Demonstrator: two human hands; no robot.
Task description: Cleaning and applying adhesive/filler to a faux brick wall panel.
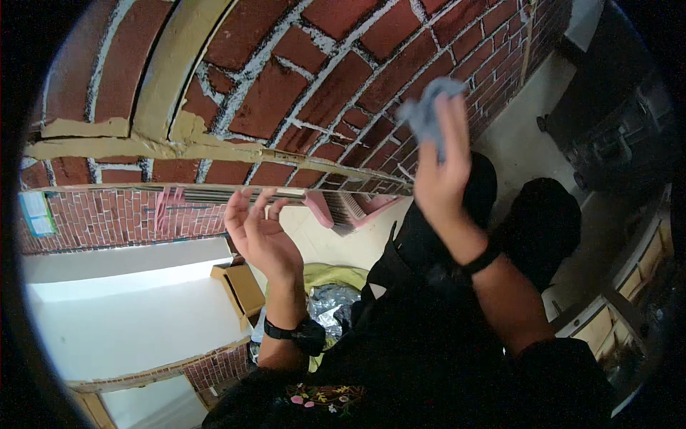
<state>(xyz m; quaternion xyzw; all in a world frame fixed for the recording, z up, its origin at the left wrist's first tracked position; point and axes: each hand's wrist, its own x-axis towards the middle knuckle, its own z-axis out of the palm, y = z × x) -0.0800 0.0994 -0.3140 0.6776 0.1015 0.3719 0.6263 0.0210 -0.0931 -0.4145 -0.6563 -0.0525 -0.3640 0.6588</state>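
Note:
My right hand (444, 171) is raised before a brick-patterned wall (279, 100) and grips a blue-grey cloth (426, 118), both smeared by motion. Whether the cloth touches the wall I cannot tell. My left hand (263, 236) is up at the left of centre, its fingers loosely bent and apart, with nothing in it. Those fingertips overlap the grey poles (214, 195) of a pink broom and dustpan (339, 212) standing by the wall. A tan strip (236, 149) with torn, peeling edges runs along the wall above this hand.
A yellow-green sack (336, 274) with silvery plastic in it lies by my left forearm, beside an open cardboard box (243, 289). Dark wheeled bins (629, 136) stand at the far right. A rack-like frame (607, 307) occupies the lower right.

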